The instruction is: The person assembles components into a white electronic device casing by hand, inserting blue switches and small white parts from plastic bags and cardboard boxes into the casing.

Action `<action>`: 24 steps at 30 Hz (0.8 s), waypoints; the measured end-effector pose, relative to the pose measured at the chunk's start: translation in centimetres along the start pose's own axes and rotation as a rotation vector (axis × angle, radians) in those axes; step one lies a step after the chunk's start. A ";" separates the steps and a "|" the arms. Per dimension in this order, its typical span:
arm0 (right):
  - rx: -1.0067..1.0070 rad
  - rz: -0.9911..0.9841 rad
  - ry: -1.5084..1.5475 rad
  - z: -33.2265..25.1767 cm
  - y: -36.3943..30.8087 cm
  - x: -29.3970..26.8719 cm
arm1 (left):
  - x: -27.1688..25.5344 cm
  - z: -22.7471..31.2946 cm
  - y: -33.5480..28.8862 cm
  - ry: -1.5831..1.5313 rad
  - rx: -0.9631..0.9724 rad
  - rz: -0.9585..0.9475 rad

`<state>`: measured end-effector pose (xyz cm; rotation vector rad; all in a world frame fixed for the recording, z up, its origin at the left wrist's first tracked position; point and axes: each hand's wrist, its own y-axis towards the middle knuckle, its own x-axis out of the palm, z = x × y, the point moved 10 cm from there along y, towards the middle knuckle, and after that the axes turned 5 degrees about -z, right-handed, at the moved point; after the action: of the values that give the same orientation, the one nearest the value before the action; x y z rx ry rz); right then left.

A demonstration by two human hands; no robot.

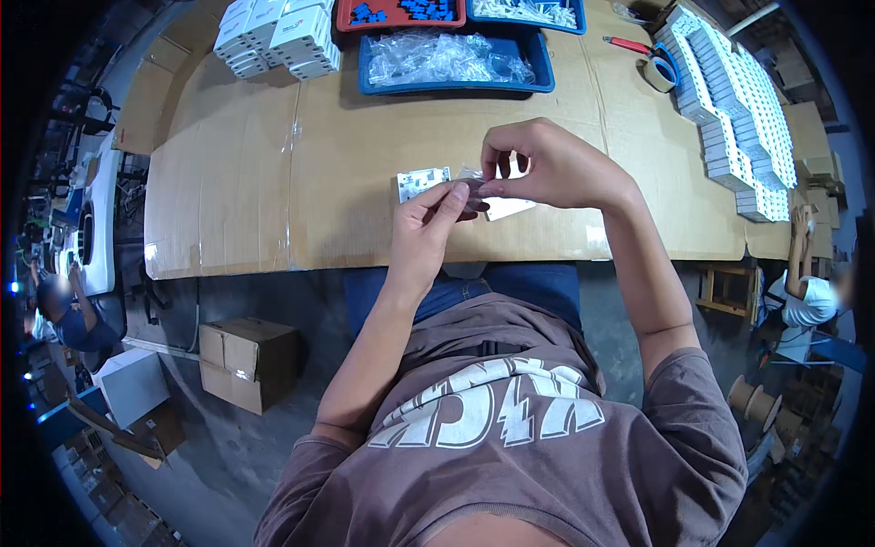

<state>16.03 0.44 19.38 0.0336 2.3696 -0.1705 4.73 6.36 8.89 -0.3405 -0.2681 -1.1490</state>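
Three up top: a red tray (401, 25) holding blue bits (428, 9), a blue tray (581, 18) of white pieces (529, 11), a nearer blue tray (456, 88) heaped with clear plastic (447, 56). Left hand (425, 216) and right hand (542, 164) both pinch probably a clear bag (468, 172) (mostly hidden, don't quote me) over the cardboard tabletop (228, 182).

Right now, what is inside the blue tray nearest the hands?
The blue tray holds a heap of crumpled clear plastic. Whatever lies beneath the heap is covered and cannot be seen.
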 end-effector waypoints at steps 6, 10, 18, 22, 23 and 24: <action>0.059 0.170 0.458 1.3 -0.5 0.4 | -0.6 1.8 -0.4 0.167 0.134 0.094; 0.036 0.228 0.560 1.6 -1.0 1.8 | -0.6 3.3 -0.9 0.154 0.284 0.164; 0.085 0.466 0.888 2.9 -1.1 4.6 | -1.9 3.9 -1.6 0.062 0.343 0.277; 0.083 0.477 0.999 4.2 -1.1 6.2 | -2.3 3.6 -1.5 0.098 0.330 0.300; 0.086 0.478 0.999 4.4 -1.1 6.4 | -2.3 3.6 -1.4 0.100 0.306 0.303; 0.083 0.500 1.005 4.7 -1.2 6.3 | -2.4 3.5 -1.3 0.103 0.283 0.308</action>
<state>14.62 -1.51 11.84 0.9358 3.2278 0.0077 2.50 9.24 11.34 -0.0682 -0.2728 -0.8093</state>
